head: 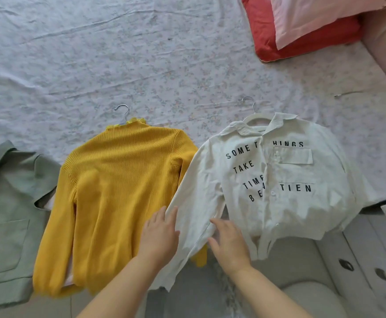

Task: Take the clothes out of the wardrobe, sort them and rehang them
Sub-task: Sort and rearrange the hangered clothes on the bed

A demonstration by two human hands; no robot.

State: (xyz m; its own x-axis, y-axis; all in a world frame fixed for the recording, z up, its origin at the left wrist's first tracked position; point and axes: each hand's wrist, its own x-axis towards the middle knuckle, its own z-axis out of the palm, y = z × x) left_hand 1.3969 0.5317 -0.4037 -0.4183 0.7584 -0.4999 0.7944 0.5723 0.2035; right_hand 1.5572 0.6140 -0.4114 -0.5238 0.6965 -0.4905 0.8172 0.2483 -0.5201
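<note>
Across one bed, three tops; on the white shirt, left hand, right hand, grips open.

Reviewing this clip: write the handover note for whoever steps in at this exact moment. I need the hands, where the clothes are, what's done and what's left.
Left hand: open, fingers flat on the near sleeve of the white shirt, where it overlaps the yellow sweater.
Right hand: open, resting on the same sleeve, holding nothing.
Clothes: the green jacket, yellow sweater and white shirt lie side by side on the bed sheet, each with a hanger hook showing at its collar.
Done: three garments are out and laid flat.
Left: finish sorting and rehang them. The wardrobe is not in view.
</note>
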